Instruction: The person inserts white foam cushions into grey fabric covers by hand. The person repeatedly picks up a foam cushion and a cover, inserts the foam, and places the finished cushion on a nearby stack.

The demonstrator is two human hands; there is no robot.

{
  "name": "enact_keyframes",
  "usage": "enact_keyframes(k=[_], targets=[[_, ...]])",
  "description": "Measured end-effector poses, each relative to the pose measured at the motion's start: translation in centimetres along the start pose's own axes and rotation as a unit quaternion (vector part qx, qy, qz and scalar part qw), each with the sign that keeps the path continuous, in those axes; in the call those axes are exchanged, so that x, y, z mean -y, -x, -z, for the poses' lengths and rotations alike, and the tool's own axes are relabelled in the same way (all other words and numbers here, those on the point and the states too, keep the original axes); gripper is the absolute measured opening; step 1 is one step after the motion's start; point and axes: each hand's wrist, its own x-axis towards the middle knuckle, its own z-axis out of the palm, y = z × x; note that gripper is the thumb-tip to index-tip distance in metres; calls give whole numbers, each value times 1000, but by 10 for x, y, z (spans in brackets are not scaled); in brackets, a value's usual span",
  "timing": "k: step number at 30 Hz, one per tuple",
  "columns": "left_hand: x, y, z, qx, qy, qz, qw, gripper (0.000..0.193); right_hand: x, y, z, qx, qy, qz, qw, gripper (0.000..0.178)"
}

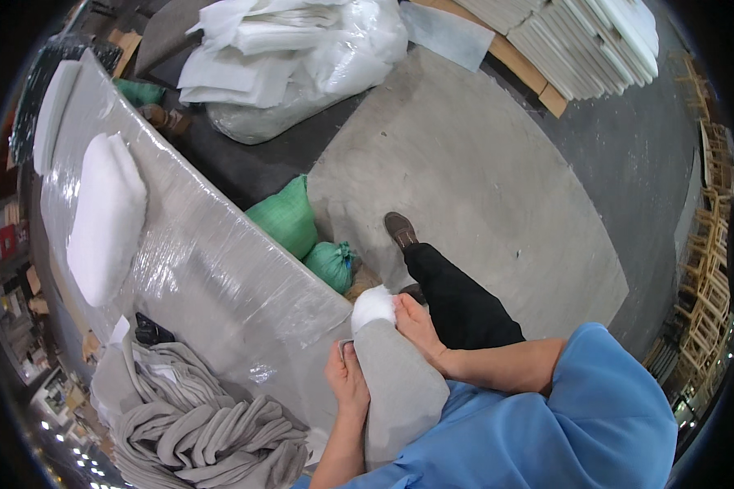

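Grey cover [395, 391], between left grip [347, 375] and right grip [417, 328], white padding [373, 305] protruding

Ctr. fairly bright, light whitish & diffuse, shadows mostly soft. Strong glare streaks on plastic film [163, 261], L side; white padding [106, 220] nr. blown out. Tiny lamps [81, 464] glint at lower L rim. Heavy fisheye bend, e.g. wooden frames [709, 253] at R; rim dim, bit blurry, corners black.
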Motion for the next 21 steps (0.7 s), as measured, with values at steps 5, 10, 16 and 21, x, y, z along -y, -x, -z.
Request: enact_keyframes(k=[5, 10, 16, 21], targets=[[-11, -1, -7, 5, -32, -15, 999, 29, -28, -5, 8, -5, 34, 75, 997, 30], [-21, -3, -14, -6, -71, -13, 997, 29, -28, 2, 10, -5, 56, 76, 996, 29], [-22, -18, -17, -10, -117, -14, 993, 35, -28, 11, -1, -8, 75, 87, 993, 30], [-29, -33, -21, 8, -137, -18, 990, 38, -37, 12, -5, -13, 75, 96, 992, 31]])
